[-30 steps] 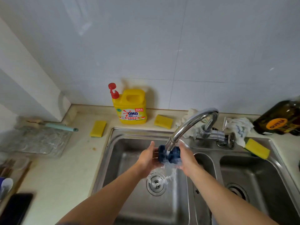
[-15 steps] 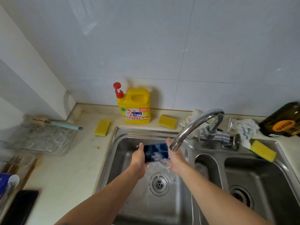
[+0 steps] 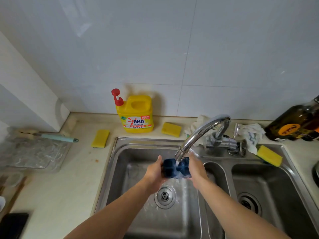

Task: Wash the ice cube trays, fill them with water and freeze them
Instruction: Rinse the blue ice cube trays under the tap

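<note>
We hold the tray [image 3: 168, 168] directly under the mouth of the tap [image 3: 202, 130], so that the stream falls into its cells and rinses them. Our left hand [image 3: 154, 171] grips the tray's end on the left of the tap and our right hand [image 3: 196, 170] grips the other end, on the right. The fingers are hidden beneath the tray, so we cannot tell how far they curl. Two hands keep the tray steady against the push of the water, we think. It hangs below the tap and above the drain [image 3: 164, 196], so the runoff falls into the sink [image 3: 120, 169]. The bottle [image 3: 136, 116] and a sponge [image 3: 171, 129] stand behind the tap, to its left, near enough for soaping. Filling and freezing are not yet done.
</note>
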Action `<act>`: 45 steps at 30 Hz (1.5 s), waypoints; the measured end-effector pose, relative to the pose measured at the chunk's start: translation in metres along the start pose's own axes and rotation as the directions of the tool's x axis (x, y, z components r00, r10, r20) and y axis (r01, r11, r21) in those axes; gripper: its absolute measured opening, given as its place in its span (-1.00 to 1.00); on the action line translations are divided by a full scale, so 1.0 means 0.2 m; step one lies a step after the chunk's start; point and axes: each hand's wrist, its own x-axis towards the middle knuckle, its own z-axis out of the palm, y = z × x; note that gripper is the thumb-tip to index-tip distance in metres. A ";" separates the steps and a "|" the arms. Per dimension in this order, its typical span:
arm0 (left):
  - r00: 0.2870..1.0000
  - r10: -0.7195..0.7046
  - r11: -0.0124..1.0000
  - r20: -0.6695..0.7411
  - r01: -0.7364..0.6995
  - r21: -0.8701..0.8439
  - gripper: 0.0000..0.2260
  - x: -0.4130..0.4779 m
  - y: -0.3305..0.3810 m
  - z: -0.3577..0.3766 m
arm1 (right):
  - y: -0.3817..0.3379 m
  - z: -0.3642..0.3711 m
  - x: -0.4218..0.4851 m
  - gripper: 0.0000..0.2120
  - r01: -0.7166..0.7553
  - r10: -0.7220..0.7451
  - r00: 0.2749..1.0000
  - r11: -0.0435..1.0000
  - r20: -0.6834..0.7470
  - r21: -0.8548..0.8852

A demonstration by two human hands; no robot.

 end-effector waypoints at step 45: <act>0.955 0.280 0.900 -0.102 -0.224 0.374 -0.72 -0.11 0.19 -0.05 | -0.04 0.08 -0.13 -0.72 -0.170 0.076 0.955 0.933 0.288 0.318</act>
